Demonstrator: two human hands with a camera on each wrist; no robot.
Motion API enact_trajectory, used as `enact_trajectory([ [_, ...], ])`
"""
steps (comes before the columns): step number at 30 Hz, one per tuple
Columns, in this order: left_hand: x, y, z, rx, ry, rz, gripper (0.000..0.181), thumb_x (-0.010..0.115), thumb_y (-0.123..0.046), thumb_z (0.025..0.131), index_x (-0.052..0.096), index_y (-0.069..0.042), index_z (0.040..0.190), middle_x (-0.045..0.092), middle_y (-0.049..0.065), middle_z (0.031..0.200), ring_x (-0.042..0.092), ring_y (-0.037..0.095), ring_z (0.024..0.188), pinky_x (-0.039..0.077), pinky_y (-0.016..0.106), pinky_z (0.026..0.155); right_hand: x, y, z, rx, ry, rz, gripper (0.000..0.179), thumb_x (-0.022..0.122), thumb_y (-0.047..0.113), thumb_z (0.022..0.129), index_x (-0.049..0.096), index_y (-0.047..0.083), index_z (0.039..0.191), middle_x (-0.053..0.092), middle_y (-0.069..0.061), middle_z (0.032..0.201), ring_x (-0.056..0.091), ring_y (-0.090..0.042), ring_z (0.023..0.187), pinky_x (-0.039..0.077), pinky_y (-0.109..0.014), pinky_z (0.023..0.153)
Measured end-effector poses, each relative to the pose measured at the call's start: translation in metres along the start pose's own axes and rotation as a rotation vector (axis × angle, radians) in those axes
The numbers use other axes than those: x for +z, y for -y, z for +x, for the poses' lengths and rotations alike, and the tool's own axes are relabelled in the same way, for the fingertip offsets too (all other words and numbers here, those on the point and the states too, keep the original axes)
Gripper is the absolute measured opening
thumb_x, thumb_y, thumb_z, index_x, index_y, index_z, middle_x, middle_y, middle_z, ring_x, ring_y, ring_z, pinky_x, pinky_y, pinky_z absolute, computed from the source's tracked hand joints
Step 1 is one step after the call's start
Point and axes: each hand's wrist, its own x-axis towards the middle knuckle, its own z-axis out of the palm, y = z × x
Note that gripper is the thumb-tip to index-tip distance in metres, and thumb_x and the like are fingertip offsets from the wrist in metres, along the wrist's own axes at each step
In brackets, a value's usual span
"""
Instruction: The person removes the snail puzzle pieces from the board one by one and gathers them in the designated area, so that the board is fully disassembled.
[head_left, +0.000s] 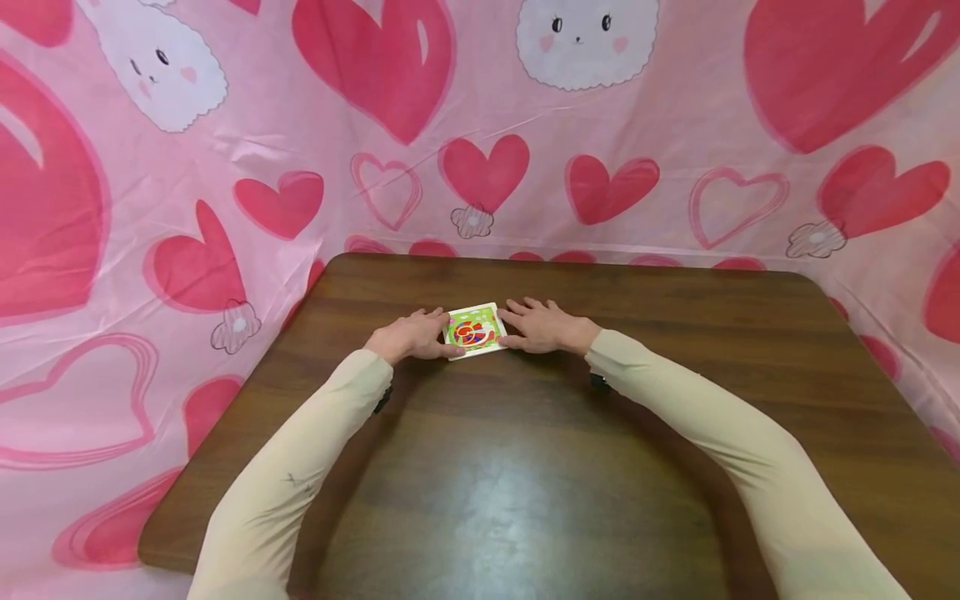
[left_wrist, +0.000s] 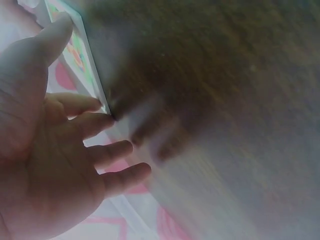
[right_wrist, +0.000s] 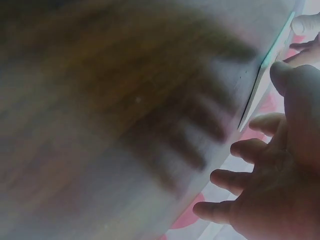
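A small square picture puzzle with a white border lies flat on the table. Its picture has a red and blue spiral, like a snail, on green. At its left edge rests my left hand, fingers spread. In the left wrist view that thumb lies over the board's border and the index fingertip touches near a corner. My right hand lies palm down along the right side, thumb and forefinger at the edge. The right wrist view shows these fingers loosely extended beside the board's rim.
The brown wooden table has rounded corners. Behind it and at both sides hangs a pink cloth printed with hearts and white faces. A dark band shows under the left wrist.
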Motion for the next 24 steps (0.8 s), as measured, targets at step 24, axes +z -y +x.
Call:
enact_trajectory([
  [24, 0.002, -0.036, 0.015, 0.102, 0.048, 0.019, 0.099, 0.052, -0.071, 0.087, 0.016, -0.012, 0.158, 0.009, 0.009, 0.167, 0.010, 0.035, 0.153, 0.021, 0.052, 0.121, -0.001, -0.021, -0.026, 0.029, 0.129, -0.006, 0.081, 0.038, 0.063, 0.098, 0.009, 0.019, 0.159, 0.005, -0.007, 0.167, 0.007, -0.039, 0.153, 0.017, -0.065, 0.116],
])
